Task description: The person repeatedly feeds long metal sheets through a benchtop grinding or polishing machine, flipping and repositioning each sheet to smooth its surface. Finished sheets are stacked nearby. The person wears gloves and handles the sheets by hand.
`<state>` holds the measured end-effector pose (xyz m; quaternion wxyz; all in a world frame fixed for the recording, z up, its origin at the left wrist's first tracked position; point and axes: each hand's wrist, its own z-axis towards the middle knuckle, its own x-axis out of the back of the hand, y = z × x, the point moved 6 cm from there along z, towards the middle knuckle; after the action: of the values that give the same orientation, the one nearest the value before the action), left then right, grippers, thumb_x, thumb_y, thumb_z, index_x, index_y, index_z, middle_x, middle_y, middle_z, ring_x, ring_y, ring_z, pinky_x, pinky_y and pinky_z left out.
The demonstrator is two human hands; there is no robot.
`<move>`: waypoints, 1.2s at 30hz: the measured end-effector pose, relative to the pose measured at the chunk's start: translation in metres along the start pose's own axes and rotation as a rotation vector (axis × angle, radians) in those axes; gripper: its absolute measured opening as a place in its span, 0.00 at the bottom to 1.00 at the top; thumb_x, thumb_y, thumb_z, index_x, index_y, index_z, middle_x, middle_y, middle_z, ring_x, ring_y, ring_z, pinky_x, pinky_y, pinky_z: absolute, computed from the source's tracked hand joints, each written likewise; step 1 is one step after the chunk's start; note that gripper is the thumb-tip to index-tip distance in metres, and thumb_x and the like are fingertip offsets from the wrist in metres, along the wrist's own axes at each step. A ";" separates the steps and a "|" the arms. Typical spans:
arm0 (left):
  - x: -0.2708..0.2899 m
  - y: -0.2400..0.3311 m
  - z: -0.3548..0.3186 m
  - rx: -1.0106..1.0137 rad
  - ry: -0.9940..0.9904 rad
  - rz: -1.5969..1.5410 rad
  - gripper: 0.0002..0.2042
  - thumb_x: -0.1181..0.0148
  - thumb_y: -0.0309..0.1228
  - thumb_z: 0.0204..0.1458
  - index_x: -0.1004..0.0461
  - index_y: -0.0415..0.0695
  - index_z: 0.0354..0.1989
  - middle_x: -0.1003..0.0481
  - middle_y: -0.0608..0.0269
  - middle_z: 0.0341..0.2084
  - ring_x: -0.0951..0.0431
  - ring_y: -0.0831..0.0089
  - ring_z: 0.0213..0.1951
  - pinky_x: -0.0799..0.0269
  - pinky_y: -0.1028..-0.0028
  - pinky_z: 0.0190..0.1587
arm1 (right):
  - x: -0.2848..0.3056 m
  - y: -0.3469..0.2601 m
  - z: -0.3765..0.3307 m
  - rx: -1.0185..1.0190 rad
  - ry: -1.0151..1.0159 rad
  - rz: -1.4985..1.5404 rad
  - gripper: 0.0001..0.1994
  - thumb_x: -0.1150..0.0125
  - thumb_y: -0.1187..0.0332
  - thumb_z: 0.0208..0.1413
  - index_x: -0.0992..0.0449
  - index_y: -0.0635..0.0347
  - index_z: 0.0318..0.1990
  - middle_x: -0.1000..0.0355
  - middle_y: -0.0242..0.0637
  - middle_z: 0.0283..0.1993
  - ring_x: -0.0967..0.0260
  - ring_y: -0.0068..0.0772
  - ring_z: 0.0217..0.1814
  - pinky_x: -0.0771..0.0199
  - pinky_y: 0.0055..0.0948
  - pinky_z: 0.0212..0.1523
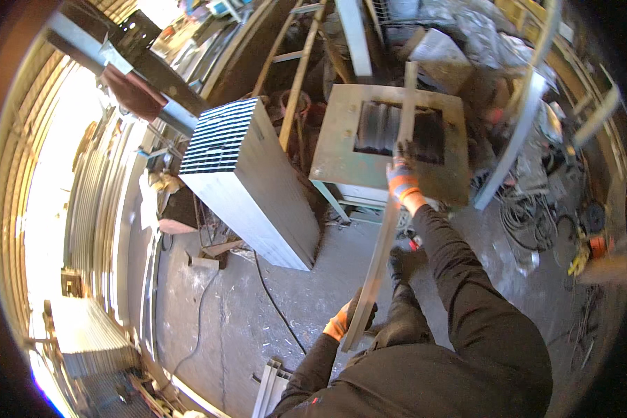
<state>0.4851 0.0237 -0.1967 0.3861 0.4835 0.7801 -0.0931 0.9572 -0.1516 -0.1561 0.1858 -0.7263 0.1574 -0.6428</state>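
Observation:
A long, straight pale metal bar [378, 272] slants from close to my body up across the top of a worn metal machine [334, 150]. The machine's top has a rectangular opening with a dark, streaked surface [380, 129] inside, and the bar's far part crosses over it. My left hand [341, 320], in an orange and dark glove, is closed around the bar's near end. Further along, just at the machine's front edge, my right hand [403, 177] in a matching glove grips the bar from above; its fingers point along it.
A tall stack of metal profiles [258, 188] stands left of the machine, open ends up. A dark cable [275, 299] crosses the floor. Coiled cables [529, 219] and scrap lie at right, beside a slanting metal post [512, 150]. Short metal profiles [266, 390] lie near my left forearm.

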 end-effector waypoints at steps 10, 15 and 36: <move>0.148 -0.222 -0.183 0.019 0.007 -0.133 0.31 0.47 0.65 0.74 0.17 0.46 0.53 0.18 0.67 0.35 0.19 0.72 0.33 0.20 0.69 0.36 | -0.036 -0.097 -0.310 0.195 0.302 0.107 0.40 0.40 0.66 0.68 0.46 0.70 0.84 0.57 0.63 0.90 0.63 0.70 0.93 0.60 0.54 0.91; 0.175 -0.244 -0.251 -0.003 0.307 0.216 0.40 0.51 0.75 0.69 0.15 0.45 0.53 0.16 0.65 0.34 0.18 0.73 0.32 0.21 0.70 0.35 | -0.052 -0.108 -0.380 0.287 0.393 0.261 0.41 0.39 0.66 0.66 0.46 0.72 0.84 0.57 0.67 0.90 0.61 0.74 0.92 0.61 0.55 0.91; -0.138 0.264 0.103 -0.389 0.686 1.252 0.42 0.28 0.68 0.57 0.20 0.31 0.50 0.13 0.39 0.45 0.11 0.55 0.48 0.18 0.59 0.51 | 0.055 0.056 0.294 -0.021 -0.271 -0.299 0.35 0.61 0.45 0.80 0.40 0.55 0.85 0.49 0.48 0.91 0.47 0.54 0.90 0.44 0.52 0.86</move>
<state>0.7882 0.0123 -0.1114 0.1802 0.7628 0.4375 0.4407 1.2565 -0.2067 -0.1655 0.1001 -0.8232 0.0281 -0.5581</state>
